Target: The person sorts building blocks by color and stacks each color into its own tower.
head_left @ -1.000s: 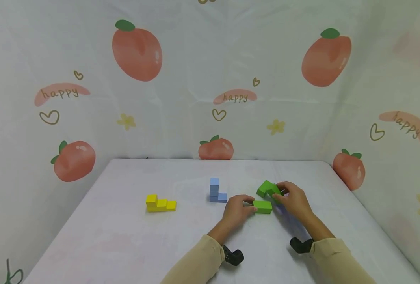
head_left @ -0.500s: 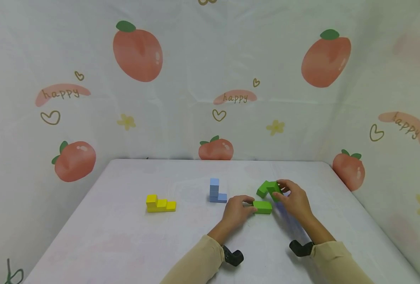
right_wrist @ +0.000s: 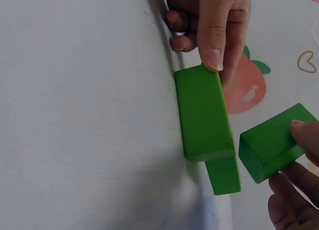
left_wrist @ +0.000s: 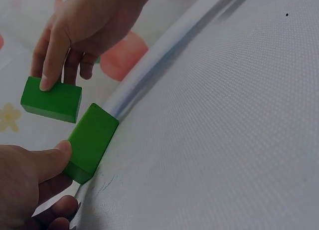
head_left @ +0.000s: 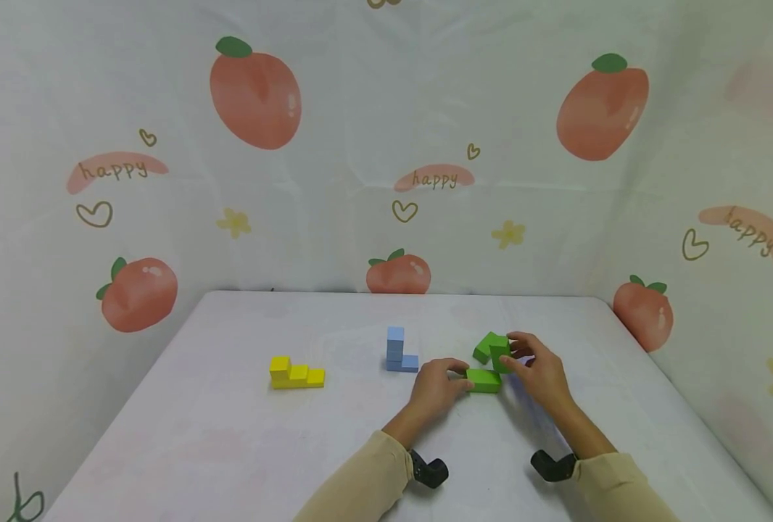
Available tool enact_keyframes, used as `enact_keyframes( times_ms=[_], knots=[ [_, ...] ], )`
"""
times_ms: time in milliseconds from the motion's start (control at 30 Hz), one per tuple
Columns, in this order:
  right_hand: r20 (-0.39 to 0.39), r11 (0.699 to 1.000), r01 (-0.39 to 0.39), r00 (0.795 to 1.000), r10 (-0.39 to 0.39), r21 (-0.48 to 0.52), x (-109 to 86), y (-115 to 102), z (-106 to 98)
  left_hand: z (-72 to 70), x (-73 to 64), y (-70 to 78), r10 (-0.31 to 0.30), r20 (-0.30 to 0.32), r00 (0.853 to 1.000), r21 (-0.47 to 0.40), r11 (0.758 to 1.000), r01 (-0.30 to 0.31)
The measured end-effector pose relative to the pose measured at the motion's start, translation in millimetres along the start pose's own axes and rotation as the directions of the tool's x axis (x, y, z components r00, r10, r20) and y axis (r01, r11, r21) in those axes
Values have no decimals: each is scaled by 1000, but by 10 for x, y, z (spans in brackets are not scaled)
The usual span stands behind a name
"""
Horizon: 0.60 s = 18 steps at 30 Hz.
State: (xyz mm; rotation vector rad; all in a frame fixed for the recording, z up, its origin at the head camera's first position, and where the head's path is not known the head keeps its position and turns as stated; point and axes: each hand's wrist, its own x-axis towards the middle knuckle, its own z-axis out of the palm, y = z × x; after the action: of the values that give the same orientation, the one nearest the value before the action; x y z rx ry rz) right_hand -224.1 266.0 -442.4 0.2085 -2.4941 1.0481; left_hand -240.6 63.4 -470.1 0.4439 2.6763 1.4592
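My left hand [head_left: 433,391] pinches one end of a green rectangular block [head_left: 484,381] that lies lengthwise on the table. To its right, my right hand [head_left: 543,370] grips a second green block [head_left: 500,355] between thumb and fingers; in the head view it stands nearly upright. The left wrist view shows this held block [left_wrist: 50,100] apart from the lying block [left_wrist: 92,142] by a narrow gap, lifted off the surface. Behind them a third green block [head_left: 484,348] lies at an angle, untouched and partly hidden; the right wrist view shows one end of this block [right_wrist: 224,177].
Left of my left hand stands an L-shaped stack of light blue blocks [head_left: 394,348]. Farther left is a yellow stepped block shape [head_left: 295,375]. The white table [head_left: 230,449] ends at a patterned cloth backdrop [head_left: 334,239]. Both wrists carry black devices [head_left: 429,471].
My right hand has turned its green block from a slant to nearly upright and brought it slightly left, toward the lying block. My left hand and the other blocks keep their places.
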Motion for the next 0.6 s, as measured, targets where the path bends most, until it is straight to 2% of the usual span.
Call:
enact_keyframes(
  times_ms=[333,600],
  knots=[
    [-42,992,70,997,-66,106,-108,78,78,16,3,-14,2,2,1000,-4,1000,-2],
    [-32,983,72,997,-67,170,-155,38,63,0,-1,-11,11,-2,1000,-6,1000,-11]
  ],
)
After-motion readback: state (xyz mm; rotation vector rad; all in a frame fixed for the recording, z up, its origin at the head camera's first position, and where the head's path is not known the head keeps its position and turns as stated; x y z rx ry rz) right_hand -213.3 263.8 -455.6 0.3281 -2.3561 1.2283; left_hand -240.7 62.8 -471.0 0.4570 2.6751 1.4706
